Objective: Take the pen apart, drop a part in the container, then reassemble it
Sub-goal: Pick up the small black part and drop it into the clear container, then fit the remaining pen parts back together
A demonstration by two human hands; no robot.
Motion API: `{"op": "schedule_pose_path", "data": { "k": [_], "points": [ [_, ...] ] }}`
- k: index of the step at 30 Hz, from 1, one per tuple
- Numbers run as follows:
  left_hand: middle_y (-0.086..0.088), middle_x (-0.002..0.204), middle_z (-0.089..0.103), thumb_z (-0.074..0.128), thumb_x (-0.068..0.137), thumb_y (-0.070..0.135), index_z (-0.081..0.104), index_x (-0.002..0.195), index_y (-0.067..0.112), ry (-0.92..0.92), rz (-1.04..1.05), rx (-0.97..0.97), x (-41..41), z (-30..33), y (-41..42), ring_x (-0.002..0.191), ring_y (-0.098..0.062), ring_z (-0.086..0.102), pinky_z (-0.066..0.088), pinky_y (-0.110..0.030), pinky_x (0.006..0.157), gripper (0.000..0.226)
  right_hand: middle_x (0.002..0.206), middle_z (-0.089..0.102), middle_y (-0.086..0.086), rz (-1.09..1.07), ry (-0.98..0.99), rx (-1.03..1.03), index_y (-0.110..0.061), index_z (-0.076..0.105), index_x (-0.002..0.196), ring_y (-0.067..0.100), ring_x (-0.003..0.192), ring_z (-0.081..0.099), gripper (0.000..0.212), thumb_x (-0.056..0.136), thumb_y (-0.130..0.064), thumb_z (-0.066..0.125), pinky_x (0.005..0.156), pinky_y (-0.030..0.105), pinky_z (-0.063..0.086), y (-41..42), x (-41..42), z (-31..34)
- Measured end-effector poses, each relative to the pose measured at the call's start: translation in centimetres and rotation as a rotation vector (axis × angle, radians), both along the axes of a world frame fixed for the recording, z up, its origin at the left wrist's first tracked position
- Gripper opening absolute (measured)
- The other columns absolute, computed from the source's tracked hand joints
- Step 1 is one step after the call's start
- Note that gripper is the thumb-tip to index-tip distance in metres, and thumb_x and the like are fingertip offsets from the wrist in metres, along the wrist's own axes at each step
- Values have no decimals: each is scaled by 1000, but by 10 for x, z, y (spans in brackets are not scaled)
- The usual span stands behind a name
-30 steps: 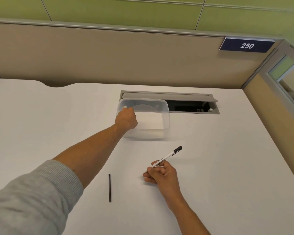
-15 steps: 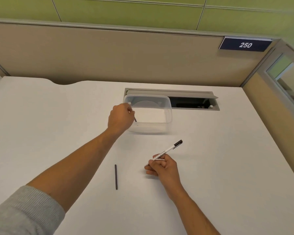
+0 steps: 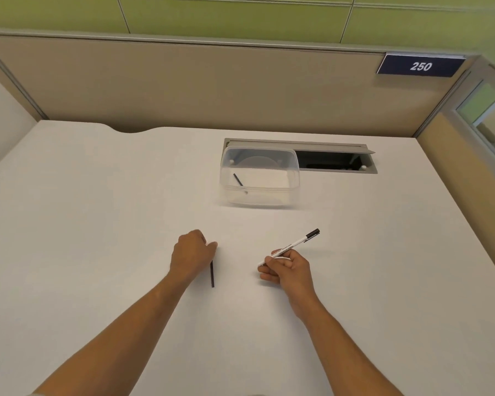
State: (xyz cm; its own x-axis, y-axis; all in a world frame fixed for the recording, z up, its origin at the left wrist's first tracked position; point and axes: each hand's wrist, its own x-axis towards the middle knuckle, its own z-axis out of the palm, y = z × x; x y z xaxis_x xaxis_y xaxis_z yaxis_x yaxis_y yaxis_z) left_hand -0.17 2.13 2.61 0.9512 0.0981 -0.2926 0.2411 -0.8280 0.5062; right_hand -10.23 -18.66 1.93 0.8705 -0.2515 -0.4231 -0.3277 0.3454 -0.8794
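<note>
Head view shows a wide white desk that fills most of the frame, with a beige partition wall behind it and green panels along the top. At the upper right of the frame a dark blue sign reads 250. A grey cable hatch is cut into the desk in the upper centre, its lid raised.

Just left of the open hatch, covering its left end, stands a clear plastic container. Inside it, near the left wall, a short dark pen part lies at a slant.

Two bare forearms come in from the bottom edge. The left hand is at the centre of the frame, curled with knuckles up, over the upper end of a thin dark rod that lies on the desk and points toward the bottom of the frame. The fingers hide the rod's top, so I cannot tell if they grip it or only touch it.

The right hand, right of centre, is closed around the white pen body. The pen's black cap end points to the upper right, and its other end sticks out at the lower left of the fingers.
</note>
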Motion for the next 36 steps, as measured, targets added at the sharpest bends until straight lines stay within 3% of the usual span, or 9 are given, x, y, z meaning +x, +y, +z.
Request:
{"op": "schedule_pose_path", "data": {
  "k": [5,14,20,23,26,29,33,36],
  "points": [
    [-11,82,64,62,82,43,55,76,7,53,-44,96,-21,-1,1,73,-30,61,43,-29,57,38,83,76,19,-5,16,23,-1,60,101,29,78,75,19,87,-4,71,68,33,62,4,-8,0],
    [-7,65,60,58,84,21,54,67,7,109,-76,106,-26,-1,-1,48,-16,54,34,-23,39,22,83,76,19,-3,8,16,-2,60,100,29,78,75,17,87,-4,70,69,35,62,6,-14,3],
    [-4,58,51,50,87,14,42,59,10,138,-108,80,-31,6,-4,46,-17,48,31,-23,40,29,81,76,18,-19,16,23,-2,60,100,29,75,75,16,87,-4,70,67,34,62,8,-18,2],
    [-6,58,46,50,86,13,38,58,10,114,-66,-38,-32,10,-4,49,-22,41,30,-24,48,31,80,77,16,-21,21,30,-3,60,99,28,74,75,16,87,-4,71,67,34,63,10,-19,1],
    [-11,64,60,52,84,12,53,63,7,97,20,-279,-31,13,-3,54,-23,48,43,-32,54,22,79,77,16,-20,17,34,-4,60,97,27,74,75,15,87,-4,70,66,33,62,10,-19,2],
    [-14,74,72,56,86,12,63,78,1,95,96,-482,-29,14,-3,54,-19,61,58,-38,68,16,79,76,16,-22,17,32,-4,60,97,27,74,75,14,87,-4,70,66,33,63,10,-17,4],
    [-16,74,71,61,88,13,59,104,8,121,103,-653,-26,12,-4,56,-24,65,59,-44,79,17,80,77,17,-19,15,29,-4,60,96,27,75,75,14,86,-4,71,64,32,62,10,-15,6],
    [-16,74,72,63,89,13,61,108,5,83,119,-739,-27,15,-6,61,-24,69,61,-43,78,20,82,77,18,-25,11,38,-3,61,97,28,76,76,15,86,-5,71,64,32,61,11,-13,8]
  ]
}}
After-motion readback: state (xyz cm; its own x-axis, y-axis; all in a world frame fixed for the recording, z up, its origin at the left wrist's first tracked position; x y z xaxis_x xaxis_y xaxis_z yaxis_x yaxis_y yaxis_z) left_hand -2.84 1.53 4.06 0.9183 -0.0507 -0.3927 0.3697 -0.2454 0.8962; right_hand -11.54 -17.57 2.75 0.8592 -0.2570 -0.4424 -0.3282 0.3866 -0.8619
